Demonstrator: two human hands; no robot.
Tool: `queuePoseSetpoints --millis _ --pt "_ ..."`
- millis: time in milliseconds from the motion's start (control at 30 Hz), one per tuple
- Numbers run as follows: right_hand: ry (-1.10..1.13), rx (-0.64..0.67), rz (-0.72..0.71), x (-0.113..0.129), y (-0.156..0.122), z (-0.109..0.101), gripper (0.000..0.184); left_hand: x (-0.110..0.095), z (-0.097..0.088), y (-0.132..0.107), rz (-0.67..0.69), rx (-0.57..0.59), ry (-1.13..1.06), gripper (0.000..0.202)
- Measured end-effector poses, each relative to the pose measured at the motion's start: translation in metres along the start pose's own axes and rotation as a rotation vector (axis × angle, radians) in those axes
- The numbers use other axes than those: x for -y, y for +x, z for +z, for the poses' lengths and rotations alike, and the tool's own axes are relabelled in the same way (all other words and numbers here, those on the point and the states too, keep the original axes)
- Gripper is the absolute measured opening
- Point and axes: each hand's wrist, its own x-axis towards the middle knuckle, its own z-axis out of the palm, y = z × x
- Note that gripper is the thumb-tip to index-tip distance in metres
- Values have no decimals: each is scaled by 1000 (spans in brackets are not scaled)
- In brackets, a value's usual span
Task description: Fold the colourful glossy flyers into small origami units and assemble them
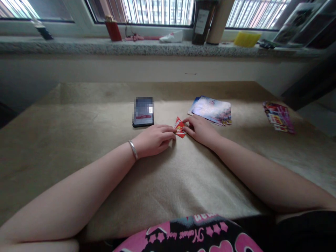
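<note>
A small piece of folded red printed paper (179,126) lies on the cloth-covered table between my hands, its top coming to a point. The fingers of my left hand (154,140), below a silver bracelet (133,150), are closed at its left edge. On the opposite side, my right hand (202,130) pinches the right edge between thumb and forefinger. My fingertips hide parts of both edges. Just beyond my left hand lies a phone (143,119) with its screen lit. Behind my right hand is a loose stack of glossy picture sheets (214,108).
Pink and red printed cards (279,117) are spread near the table's right edge. A wall and granite windowsill (78,46) rise behind the table. On the sill stand a red container (113,29), a dark labelled box (203,26) and a yellow object (246,39).
</note>
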Motion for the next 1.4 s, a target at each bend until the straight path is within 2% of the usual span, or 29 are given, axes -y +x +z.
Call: queuePoseSetpoints --millis 200,400,567,733,867,933,967,1033,1133,1233,1400 --pt "69 -20 -45 -1 -3 -3 25 -1 5 0 10 -65 79 31" --pt "168 -37 -37 -3 -2 -2 24 -9 2 0 -63 -70 175 27" --pt "224 -41 -29 -4 0 0 16 -8 0 1 -116 -100 248 26" --pt "246 -39 -64 -4 2 1 9 -8 3 4 -130 -128 220 24" --pt "253 -48 -104 -3 5 4 6 -4 8 10 -289 -168 111 19" --pt "252 -55 -130 -3 6 5 5 0 11 12 -433 -235 11 23" --pt "251 -58 -142 -2 6 6 5 2 12 13 -452 -244 -25 26" --pt "244 -65 -164 -2 7 7 5 7 15 14 -428 -250 -55 26" --pt "223 -83 -203 -1 7 9 4 13 19 13 -314 -258 -40 11" --pt "217 -98 -265 -1 6 11 7 17 23 12 -257 -310 -9 7" --pt "134 -46 -345 -1 5 6 12 18 21 11 -175 -241 67 11"
